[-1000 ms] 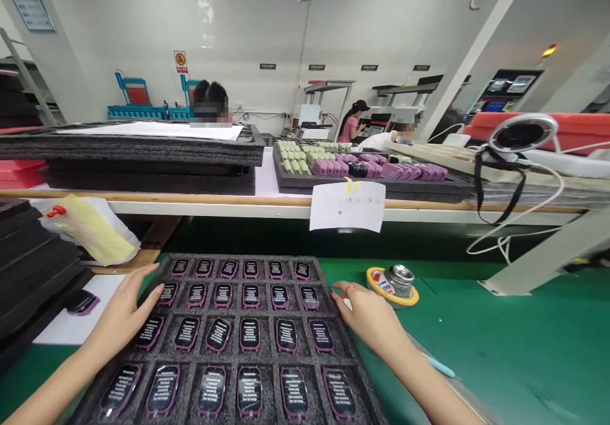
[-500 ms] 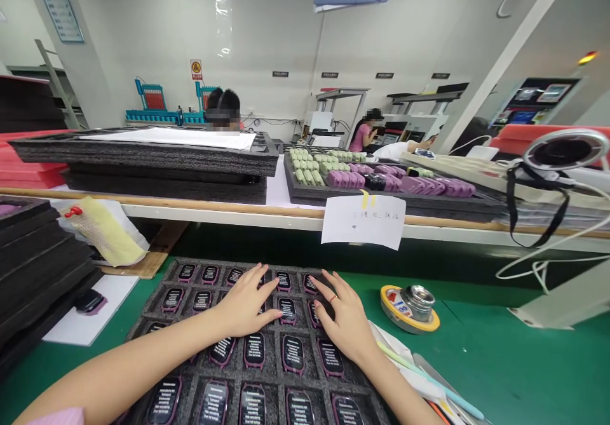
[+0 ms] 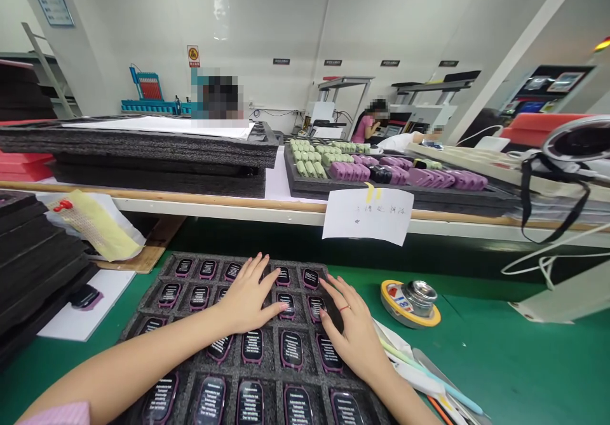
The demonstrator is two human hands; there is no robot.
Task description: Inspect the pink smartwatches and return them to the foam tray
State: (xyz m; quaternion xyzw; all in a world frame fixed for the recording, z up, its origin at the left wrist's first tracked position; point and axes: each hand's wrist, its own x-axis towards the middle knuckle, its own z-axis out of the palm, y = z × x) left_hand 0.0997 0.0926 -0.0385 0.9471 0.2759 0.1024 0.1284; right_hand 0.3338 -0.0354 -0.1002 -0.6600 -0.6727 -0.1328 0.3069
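Observation:
A black foam tray point(image 3: 151, 293) lies on the green mat in front of me, its pockets filled with several purple-rimmed watch bodies with black labelled screens point(image 3: 291, 349). My left hand point(image 3: 250, 296) lies flat on the middle of the tray's far rows, fingers spread, pressing on the watches. My right hand point(image 3: 351, 327) rests flat on the tray's right side, fingers stretched toward the far right pockets. Neither hand holds anything.
A yellow-rimmed tape roll with a metal cap point(image 3: 410, 302) sits right of the tray. Pens and tools point(image 3: 431, 377) lie by my right wrist. Stacked black foam trays point(image 3: 33, 266) stand at left. A shelf ahead carries foam sheets point(image 3: 143, 152), a tray of green and purple parts point(image 3: 381, 174) and a paper note point(image 3: 366, 215).
From the tray's outer edges both hands moved inward onto the watches, then shifted slightly; the left hand now lies a little farther forward, the right a little nearer.

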